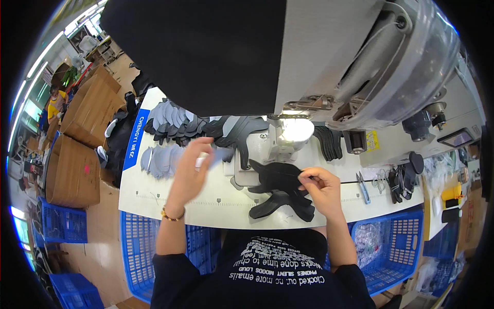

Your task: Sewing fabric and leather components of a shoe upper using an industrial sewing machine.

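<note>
My right hand (pixel 323 191) pinches the edge of a black cut fabric piece (pixel 278 175) with curved arms, in front of the sewing machine's needle area. Beneath it, a similar black piece (pixel 272 204) lies on the white table. My left hand (pixel 189 177), with a beaded bracelet at the wrist, is raised over the left of the table and smeared by motion. Something white shows at its fingers, and a pale blur lies beside them; whether it grips anything is unclear. Nearby lie pale grey curved pieces (pixel 158 161) and a row of grey and black pieces (pixel 177 121).
The sewing machine head (pixel 309 62) overhangs the table's far side. More black pieces (pixel 328 143) are stacked right of the needle. Snips (pixel 363 187) lie at the right. Blue baskets (pixel 388 252) stand below the table edge, and cardboard boxes (pixel 72 172) at the left.
</note>
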Demonstrator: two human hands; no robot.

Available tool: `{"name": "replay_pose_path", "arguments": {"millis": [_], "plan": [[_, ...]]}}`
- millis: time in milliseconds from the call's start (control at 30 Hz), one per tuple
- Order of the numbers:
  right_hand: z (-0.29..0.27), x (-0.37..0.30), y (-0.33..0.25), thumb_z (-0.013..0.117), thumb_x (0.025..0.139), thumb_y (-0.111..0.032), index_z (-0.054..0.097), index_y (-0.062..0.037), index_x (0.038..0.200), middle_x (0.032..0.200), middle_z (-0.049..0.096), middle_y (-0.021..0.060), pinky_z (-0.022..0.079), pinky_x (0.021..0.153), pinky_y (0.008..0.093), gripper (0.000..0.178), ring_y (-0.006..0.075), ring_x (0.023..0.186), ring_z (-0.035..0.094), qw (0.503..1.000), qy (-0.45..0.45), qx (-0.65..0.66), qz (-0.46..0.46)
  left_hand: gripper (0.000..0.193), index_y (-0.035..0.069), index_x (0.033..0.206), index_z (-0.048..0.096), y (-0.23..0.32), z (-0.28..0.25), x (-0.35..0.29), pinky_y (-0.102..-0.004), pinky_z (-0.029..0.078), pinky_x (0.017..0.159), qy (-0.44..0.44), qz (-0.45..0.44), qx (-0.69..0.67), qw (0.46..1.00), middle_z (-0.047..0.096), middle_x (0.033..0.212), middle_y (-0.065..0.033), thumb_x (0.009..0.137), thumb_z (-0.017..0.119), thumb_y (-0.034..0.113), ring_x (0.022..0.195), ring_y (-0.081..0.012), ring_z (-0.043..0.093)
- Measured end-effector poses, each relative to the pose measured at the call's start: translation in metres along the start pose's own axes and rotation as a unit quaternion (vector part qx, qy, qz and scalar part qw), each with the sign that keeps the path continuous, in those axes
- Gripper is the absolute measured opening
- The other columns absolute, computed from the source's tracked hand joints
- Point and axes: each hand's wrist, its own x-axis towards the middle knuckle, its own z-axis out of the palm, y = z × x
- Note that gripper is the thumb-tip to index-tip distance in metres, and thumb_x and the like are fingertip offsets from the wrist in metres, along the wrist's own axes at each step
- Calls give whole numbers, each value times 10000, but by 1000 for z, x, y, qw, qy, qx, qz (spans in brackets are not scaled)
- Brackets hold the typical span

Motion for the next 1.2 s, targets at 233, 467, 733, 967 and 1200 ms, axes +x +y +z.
{"name": "replay_pose_path", "arguments": {"millis": [233, 467, 733, 967, 1200], "plan": [[22, 4, -29, 624, 674, 48, 566, 34, 868, 861, 505, 76, 439, 685, 193, 203, 120, 778, 531, 992, -61, 97, -57, 177, 31, 863, 504, 65, 34, 10, -276, 394, 717, -95, 62, 1, 994, 535, 816, -68, 730, 591, 107, 753, -167, 510], [30, 1, -24, 638, 707, -61, 599, 19, 755, 708, 480, 16, 304, 535, 159, 102, 49, 613, 416, 994, 70, -25, -86, 264, 5, 905, 581, 72, 41, 14, -231, 367, 523, -105, -31, -126, 986, 507, 611, -69, 729, 623, 197, 568, -133, 472], [37, 4, -19, 634, 714, -61, 592, 24, 733, 651, 468, -6, 245, 482, 150, 96, 24, 563, 371, 989, 96, 67, -94, 169, -13, 810, 595, 79, 35, 16, -213, 379, 528, -133, -95, -210, 964, 564, 673, -62, 747, 608, 144, 602, -104, 497], [37, 4, -21, 630, 714, -42, 592, 31, 731, 658, 486, -3, 260, 482, 146, 84, 22, 560, 385, 985, 101, 103, -90, 149, -9, 797, 599, 80, 36, 18, -210, 375, 520, -135, -93, -217, 962, 563, 666, -57, 749, 601, 131, 601, -94, 495], [38, 2, -23, 633, 712, -39, 597, 32, 727, 674, 518, 9, 299, 492, 147, 82, 27, 570, 423, 982, 105, 142, -66, 138, -8, 774, 602, 78, 41, 15, -210, 370, 521, -110, -105, -226, 962, 562, 647, -56, 743, 603, 126, 598, -94, 493]]}}
